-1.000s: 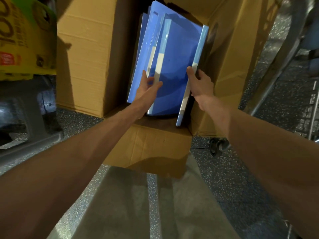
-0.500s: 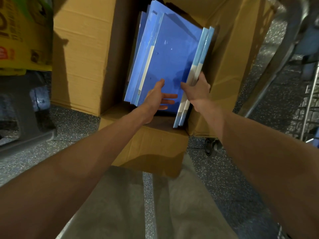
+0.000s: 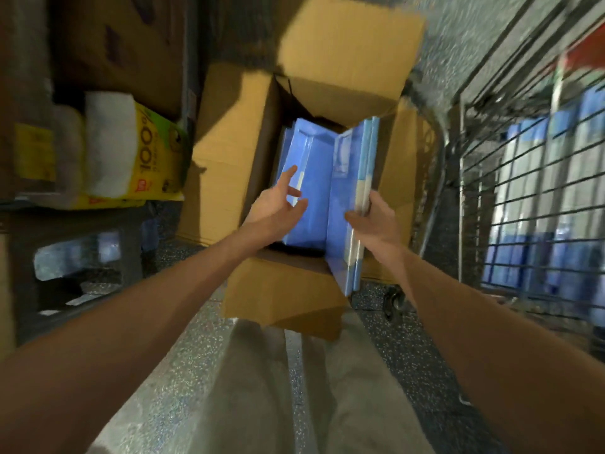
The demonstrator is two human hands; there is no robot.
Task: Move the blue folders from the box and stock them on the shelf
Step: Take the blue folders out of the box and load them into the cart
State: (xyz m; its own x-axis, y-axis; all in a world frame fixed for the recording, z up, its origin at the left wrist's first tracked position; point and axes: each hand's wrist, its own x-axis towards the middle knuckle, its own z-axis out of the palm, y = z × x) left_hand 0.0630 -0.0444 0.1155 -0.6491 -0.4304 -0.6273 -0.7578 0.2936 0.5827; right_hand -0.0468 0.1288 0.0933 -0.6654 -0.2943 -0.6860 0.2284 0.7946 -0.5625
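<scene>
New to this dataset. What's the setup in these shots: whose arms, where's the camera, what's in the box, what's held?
There is no robot here. A person works with bare hands, and one wide-angle camera on their head looks down past both arms. Every picture comes from that one view. The last is the current moment, and it is motion-blurred. On the speckled floor stands an open cardboard box with blue folders upright inside. The right hand grips a small batch of folders by its edge, tilted away from the rest. The left hand is open, with its fingers spread over the folders in the box; whether they touch is unclear. To the right is a wire rack with blue items behind it, and to the left a yellow package.
</scene>
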